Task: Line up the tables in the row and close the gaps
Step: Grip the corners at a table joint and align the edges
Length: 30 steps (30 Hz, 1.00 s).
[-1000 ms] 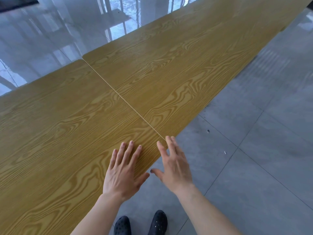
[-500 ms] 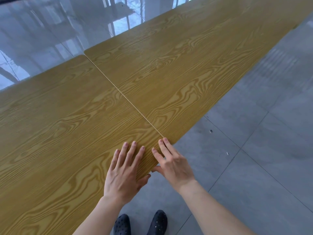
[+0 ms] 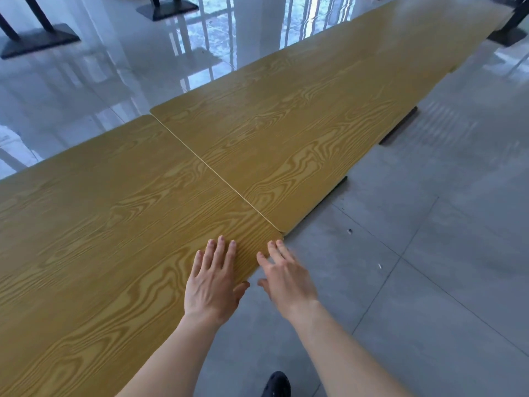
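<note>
Where the glossy pale tiled floor [image 3: 86,90] reflects window light at the far left, black metal table bases [image 3: 37,38] stand on it, well apart from the row. Nearer, the yellow-brown wood-grain table on the left [image 3: 100,224] fills the lower left as a broad flat surface. On its near right corner lies the left hand [image 3: 211,285], palm down and flat on the surface, fingers spread slightly and pointing away from the person, thumb hanging past the near edge; this grip is spread and clasps nothing. Just to the right, the right hand [image 3: 286,279] is held flat with fingers extended and loosely apart, its fingertips at the very corner of the same surface beside the seam; whether they touch the wood I cannot tell, and the hand is slightly blurred. A thin pale seam line [image 3: 217,173] runs diagonally from the far edge to the near corner, where the left surface meets the second yellow-brown wood-grain table [image 3: 286,133], the two edges touching along their length, with the second one set slightly farther from the person. Beyond it a third matching wood-grain table [image 3: 400,44] carries the row toward the upper right. Matte grey floor tiles [image 3: 429,253] lie at right, and a black shoe [image 3: 276,383] shows at the bottom edge.
</note>
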### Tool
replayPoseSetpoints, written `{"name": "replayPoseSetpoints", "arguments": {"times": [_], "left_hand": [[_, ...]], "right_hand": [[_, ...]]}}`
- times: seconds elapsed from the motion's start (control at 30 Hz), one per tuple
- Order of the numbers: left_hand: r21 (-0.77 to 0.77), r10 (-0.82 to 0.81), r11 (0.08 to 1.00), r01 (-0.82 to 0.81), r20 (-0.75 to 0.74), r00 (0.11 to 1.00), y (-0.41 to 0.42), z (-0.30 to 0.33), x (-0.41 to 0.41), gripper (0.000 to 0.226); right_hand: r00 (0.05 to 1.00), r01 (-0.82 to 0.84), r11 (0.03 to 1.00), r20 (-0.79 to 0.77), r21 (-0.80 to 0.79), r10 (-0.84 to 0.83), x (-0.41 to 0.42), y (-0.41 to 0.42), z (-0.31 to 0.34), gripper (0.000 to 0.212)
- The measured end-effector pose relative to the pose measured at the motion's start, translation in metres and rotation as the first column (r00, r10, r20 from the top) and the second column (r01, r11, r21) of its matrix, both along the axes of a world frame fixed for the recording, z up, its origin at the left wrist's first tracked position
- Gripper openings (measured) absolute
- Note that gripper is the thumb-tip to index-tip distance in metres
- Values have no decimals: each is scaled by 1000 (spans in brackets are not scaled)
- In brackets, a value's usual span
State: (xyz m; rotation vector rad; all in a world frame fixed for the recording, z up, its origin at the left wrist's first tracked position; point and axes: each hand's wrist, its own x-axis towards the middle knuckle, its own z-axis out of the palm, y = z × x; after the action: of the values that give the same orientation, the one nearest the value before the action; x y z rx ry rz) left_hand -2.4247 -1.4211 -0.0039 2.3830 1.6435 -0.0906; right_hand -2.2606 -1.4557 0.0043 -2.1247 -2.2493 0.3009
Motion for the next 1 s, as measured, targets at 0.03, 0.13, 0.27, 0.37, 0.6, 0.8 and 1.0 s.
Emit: {"name": "replayPoseSetpoints", "arguments": {"times": [0.03, 0.13, 0.27, 0.37, 0.6, 0.8, 1.0], "left_hand": [[-4, -12, 1000, 12, 5, 1000, 2, -2, -2, 92], [51, -55, 997, 53, 40, 998, 6, -12, -8, 93], [119, -91, 989, 83, 63, 994, 8, -24, -15, 94], [159, -96, 984, 84, 65, 993, 9, -31, -16, 89], [211, -134, 970, 120, 57, 989, 13, -36, -21, 87], [202, -121, 973, 110, 43, 992, 12, -35, -20, 87], [169, -87, 982, 78, 49, 995, 7, -35, -17, 90]], "right_hand": [[1000, 1, 1000, 19, 16, -2, -3, 1, -5, 63], [999, 42, 999, 30, 16, -42, -6, 9, -18, 66], [999, 15, 1000, 50, 3, -15, -1, 21, -31, 73], [996, -20, 1000, 87, 22, 18, 6, 22, -35, 68], [994, -46, 996, 103, 78, 38, 9, 25, -39, 61], [996, -29, 997, 91, 71, 22, 7, 24, -44, 61], [999, 12, 1000, 44, 25, -13, 0, 22, -34, 66]]}}
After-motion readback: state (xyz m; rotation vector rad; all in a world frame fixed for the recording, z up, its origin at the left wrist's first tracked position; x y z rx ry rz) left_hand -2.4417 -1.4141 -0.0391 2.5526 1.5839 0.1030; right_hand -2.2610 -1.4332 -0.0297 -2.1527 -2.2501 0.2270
